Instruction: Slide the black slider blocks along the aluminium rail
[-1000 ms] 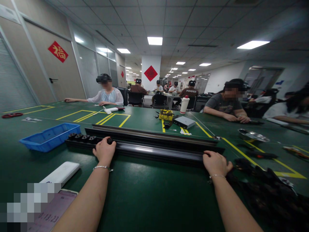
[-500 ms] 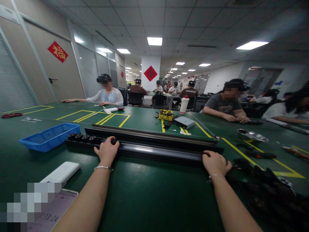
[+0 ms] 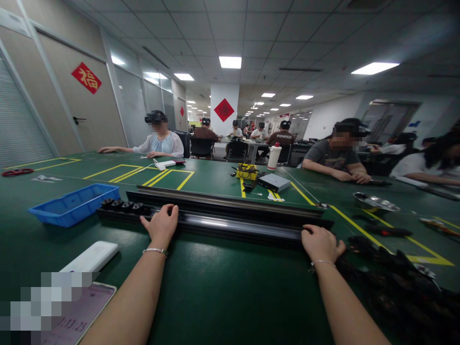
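Observation:
A long black rail (image 3: 230,225) lies across the green table (image 3: 223,287) in front of me, with a second black rail (image 3: 223,202) just behind it. Several small black round parts (image 3: 122,206) sit in a row at the near rail's left end. My left hand (image 3: 161,226) rests on the near rail with fingers curled over it; whether they cover a black part I cannot tell. My right hand (image 3: 319,242) grips the same rail near its right end, fingers closed on its edge.
A blue tray (image 3: 74,205) stands at the left. A white box (image 3: 89,258) and a phone (image 3: 77,316) lie near my left arm. A pile of black parts (image 3: 395,282) lies at the right. People sit around the table's far side; a yellow box (image 3: 247,170) and metal dish (image 3: 375,201) are beyond.
My left hand has slid a little to the right along the near rail. The small black part seen by its fingertips is now hidden. My right hand has stayed in place.

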Demonstrator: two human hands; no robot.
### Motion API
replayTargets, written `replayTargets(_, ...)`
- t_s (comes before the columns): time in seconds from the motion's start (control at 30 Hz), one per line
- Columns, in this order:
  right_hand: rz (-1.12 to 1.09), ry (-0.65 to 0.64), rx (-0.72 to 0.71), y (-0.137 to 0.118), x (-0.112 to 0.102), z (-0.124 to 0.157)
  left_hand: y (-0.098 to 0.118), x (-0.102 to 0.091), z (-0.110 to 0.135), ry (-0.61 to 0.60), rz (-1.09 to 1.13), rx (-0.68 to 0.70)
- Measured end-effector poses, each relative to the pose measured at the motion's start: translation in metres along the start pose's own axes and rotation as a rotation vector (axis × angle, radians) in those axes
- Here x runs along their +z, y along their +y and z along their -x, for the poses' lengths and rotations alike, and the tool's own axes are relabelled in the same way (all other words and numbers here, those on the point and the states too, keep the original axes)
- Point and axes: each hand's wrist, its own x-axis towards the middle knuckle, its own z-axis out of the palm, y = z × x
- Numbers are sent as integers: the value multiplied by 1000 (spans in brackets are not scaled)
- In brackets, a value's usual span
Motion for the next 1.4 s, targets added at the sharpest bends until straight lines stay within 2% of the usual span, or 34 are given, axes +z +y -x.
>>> replayTargets(0.2, 7, 9, -2, -2, -2, 1, 2, 4, 1, -32, 13, 48)
replayTargets(0.7, -3, 21, 1, -1, 1, 1, 5, 4, 5, -15, -6, 194)
replayTargets(0.8, 2, 9, -2, 0, 0, 0, 4, 5, 4, 56, -3, 173)
replayTargets(0.93, -2, 8, 0, 0, 0, -1, -1, 6, 1, 175, 58, 74)
replayTargets(1.03, -3, 8, 8, -1, 0, 0, -6, 9, 1, 108, 72, 9)
replayTargets(1.13, 1, 8, 14, -2, 0, 0, -8, 11, 1, 36, 65, 14)
replayTargets(1.4, 4, 6, 2, -2, -3, 1, -10, 17, -2, 33, 8, 55)
